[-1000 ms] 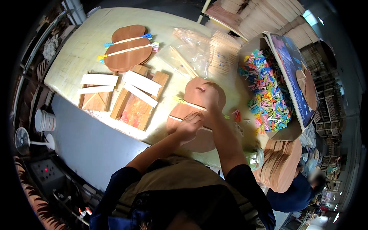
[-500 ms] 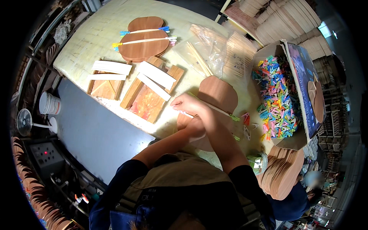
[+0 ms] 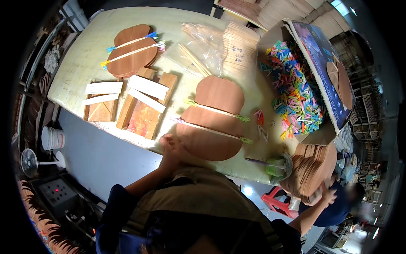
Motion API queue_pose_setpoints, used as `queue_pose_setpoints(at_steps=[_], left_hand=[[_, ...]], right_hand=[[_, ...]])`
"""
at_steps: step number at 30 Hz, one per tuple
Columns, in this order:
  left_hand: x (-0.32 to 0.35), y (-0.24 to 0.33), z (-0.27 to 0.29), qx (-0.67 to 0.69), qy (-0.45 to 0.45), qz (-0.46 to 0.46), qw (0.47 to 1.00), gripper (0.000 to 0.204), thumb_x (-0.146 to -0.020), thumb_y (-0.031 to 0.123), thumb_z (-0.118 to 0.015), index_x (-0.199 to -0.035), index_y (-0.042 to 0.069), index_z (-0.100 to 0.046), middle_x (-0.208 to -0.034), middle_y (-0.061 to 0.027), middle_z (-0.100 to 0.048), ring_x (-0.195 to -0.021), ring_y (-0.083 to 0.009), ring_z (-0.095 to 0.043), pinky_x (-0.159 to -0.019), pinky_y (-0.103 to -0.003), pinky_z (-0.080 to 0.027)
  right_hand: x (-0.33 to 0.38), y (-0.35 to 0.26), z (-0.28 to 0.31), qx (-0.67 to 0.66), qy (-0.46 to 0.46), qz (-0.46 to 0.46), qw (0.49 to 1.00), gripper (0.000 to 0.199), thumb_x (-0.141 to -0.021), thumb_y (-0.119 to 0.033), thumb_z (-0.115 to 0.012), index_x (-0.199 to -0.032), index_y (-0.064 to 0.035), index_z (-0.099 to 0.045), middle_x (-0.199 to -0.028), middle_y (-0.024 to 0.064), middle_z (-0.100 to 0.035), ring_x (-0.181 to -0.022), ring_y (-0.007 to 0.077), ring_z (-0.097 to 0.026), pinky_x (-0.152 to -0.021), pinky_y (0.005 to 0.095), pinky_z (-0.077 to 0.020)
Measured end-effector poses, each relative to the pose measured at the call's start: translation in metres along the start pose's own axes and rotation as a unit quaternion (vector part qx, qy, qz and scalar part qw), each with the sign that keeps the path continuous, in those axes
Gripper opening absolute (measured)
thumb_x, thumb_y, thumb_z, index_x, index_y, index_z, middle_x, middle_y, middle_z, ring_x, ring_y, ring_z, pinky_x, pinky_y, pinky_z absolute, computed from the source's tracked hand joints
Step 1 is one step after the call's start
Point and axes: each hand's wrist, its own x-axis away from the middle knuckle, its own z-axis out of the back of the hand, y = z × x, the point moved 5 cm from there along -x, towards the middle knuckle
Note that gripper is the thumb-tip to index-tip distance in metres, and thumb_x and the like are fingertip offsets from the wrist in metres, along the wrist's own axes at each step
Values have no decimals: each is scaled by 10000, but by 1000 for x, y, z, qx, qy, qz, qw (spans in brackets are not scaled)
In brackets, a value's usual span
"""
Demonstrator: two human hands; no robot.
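A guitar-shaped wooden plate [image 3: 213, 137] lies in front of me on the table. Two thin wooden strips cross it, each held by small clothespins at its ends, such as the pink clothespin [image 3: 179, 121] and the green clothespin [image 3: 246, 140]. My left hand [image 3: 170, 150] rests empty near the table's front edge, left of the plate, fingers loosely bent and apart. Out to the right, my right hand [image 3: 326, 195], with spread fingers, is at the near end of a stack of similar plates [image 3: 311, 171]; whether it grips one cannot be made out.
A cardboard box of colourful clothespins [image 3: 296, 93] stands at right, beside loose clothespins [image 3: 260, 117]. A green container [image 3: 277, 167] sits near the front edge. Wooden frames [image 3: 148, 103], bagged sticks [image 3: 203, 40] and another clamped plate [image 3: 132, 57] lie farther off. A person [image 3: 334, 203] is behind the stack.
My hands have left the pink clothespin at the plate's left edge. The right one has swung out to the stack; the left has drawn back toward the table edge. The view has shifted right.
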Motion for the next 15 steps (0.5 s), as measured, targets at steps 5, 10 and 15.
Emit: queue_pose_setpoints(at_steps=[5,10,15], left_hand=[[-4,-34,-19,165,-243,139,946,133,-814,100,-621,-878,66,-510,-792,-21,-522,-734,-103,-506,-669,-245,-450],[4,48,8,239,-181,123,946,161,-840,41,-584,-998,49,-552,-872,-47,-610,-765,-125,-579,-690,-277,-496],[-92,122,82,252,-1,-35,967,329,-906,29,-458,-1233,50,-424,-1050,-76,-585,-840,-177,-593,-795,-310,-501]], right_hand=[[-69,89,-118,-319,-322,-30,891,968,-548,-704,-722,-1050,102,-531,-939,145,-585,-766,229,-568,-527,360,-467],[-63,93,-109,-427,-339,-35,838,841,-696,-580,-695,-1176,71,-465,-1139,161,-532,-918,229,-545,-672,355,-492],[-28,104,-73,-648,-217,-43,729,796,-736,-530,-681,-1204,69,-447,-1179,161,-516,-973,232,-536,-745,353,-480]])
